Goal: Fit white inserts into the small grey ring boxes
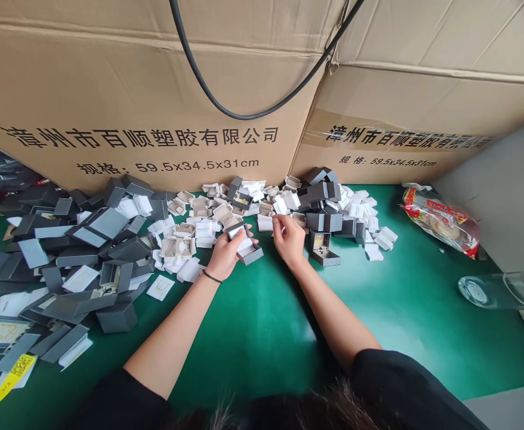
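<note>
Clasping grey box [250, 257] w/ L hand [225, 254]; R hand [289, 240] curled; can't tell grip.

Near the frame's centre, the left hand [224, 257] is curled in a grip, the right hand [290, 240] bent; left forearm [175, 334] and right forearm [333, 316] slant inward.

Green counter [262, 334] spreads between the forearms [329, 310] and away to the right, with a packet [443, 222] and a clear cup [481, 291] in the way near its right edge. A narrow gap parts the right hand [289, 242] from the small box [251, 257] in the left hand [226, 254]. Dark boxes [110, 224] jam the left side, others stand just beside the right hand, paper slips [253, 189] crowd the stretch beyond, and tall cartons [154, 71] wall off the back behind a drooping cable [244, 116].
</note>
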